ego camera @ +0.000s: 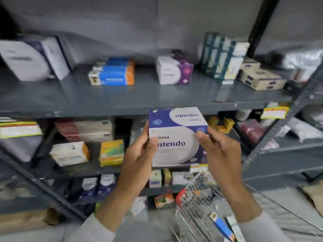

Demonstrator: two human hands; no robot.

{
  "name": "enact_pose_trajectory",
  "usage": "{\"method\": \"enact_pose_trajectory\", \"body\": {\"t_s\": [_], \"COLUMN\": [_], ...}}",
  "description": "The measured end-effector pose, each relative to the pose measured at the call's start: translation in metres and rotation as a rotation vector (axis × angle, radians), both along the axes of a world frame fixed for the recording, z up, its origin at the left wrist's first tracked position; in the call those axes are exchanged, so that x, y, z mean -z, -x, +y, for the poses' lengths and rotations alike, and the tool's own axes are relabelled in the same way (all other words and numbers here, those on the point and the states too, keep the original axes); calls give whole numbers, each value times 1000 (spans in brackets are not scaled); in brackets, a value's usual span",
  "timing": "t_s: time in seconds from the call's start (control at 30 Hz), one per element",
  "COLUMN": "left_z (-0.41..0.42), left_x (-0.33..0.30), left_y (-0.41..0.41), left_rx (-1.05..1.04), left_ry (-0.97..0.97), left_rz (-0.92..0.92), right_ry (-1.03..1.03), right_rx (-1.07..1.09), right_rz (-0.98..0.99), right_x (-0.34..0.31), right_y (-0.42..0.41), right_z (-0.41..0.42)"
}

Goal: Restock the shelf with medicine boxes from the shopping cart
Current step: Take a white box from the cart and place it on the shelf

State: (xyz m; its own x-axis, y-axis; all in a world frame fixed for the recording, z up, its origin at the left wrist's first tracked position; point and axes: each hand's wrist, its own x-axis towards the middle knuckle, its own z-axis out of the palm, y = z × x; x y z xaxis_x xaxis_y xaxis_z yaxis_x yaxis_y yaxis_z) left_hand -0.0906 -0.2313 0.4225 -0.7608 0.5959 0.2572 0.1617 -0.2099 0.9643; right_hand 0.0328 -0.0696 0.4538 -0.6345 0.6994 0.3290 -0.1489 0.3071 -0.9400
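Observation:
I hold a purple-and-white medicine box [178,135] in both hands, in front of the edge of the grey metal shelf [122,96]. My left hand [139,154] grips its left side with the thumb on the front face. My right hand [222,151] pinches its right edge. The box sits just below the upper shelf board, above the wire shopping cart [201,203] at the lower right. A blue box [222,227] lies in the cart.
On the upper shelf stand a large white-purple box [33,60], blue-orange boxes [113,74], a similar purple-white box [174,70], tall green-white boxes [222,58] and beige boxes [260,79]. Lower shelves hold several more boxes. A second rack [288,137] stands at right.

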Motion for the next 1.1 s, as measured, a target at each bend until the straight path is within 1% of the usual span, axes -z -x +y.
{"method": "enact_pose_trajectory", "body": {"t_s": [0.13, 0.23, 0.33, 0.43, 0.53, 0.67, 0.73, 0.9, 1.1], "left_z": [-83, -140, -186, -216, -232, -242, -246, -245, -238], "left_x": [-37, -59, -77, -90, -98, -111, -114, -112, -114], "left_y": [55, 95, 135, 173, 210, 244, 257, 276, 268], "left_rx": [-133, -233, -327, -401, -441, -499, -493, -477, -527], "left_ry": [-29, -29, -30, -32, -44, -73, -54, -17, -36], "left_rz": [76, 132, 170, 147, 85, -29, -23, -10, -39], "right_ry": [-75, -124, -117, -98, -83, 1, 40, 108, 80], "right_rx": [-143, -251, -347, -392, -437, -499, -527, -552, -570], "right_rz": [65, 78, 78, 68, 28, -67, -83, -106, -111], "right_x": [-35, -52, -67, -79, -85, -89, -91, -88, -83], "right_y": [70, 126, 183, 235, 283, 338, 356, 376, 378], "right_z": [-64, -108, -147, -178, -200, -216, -222, -229, -226]}}
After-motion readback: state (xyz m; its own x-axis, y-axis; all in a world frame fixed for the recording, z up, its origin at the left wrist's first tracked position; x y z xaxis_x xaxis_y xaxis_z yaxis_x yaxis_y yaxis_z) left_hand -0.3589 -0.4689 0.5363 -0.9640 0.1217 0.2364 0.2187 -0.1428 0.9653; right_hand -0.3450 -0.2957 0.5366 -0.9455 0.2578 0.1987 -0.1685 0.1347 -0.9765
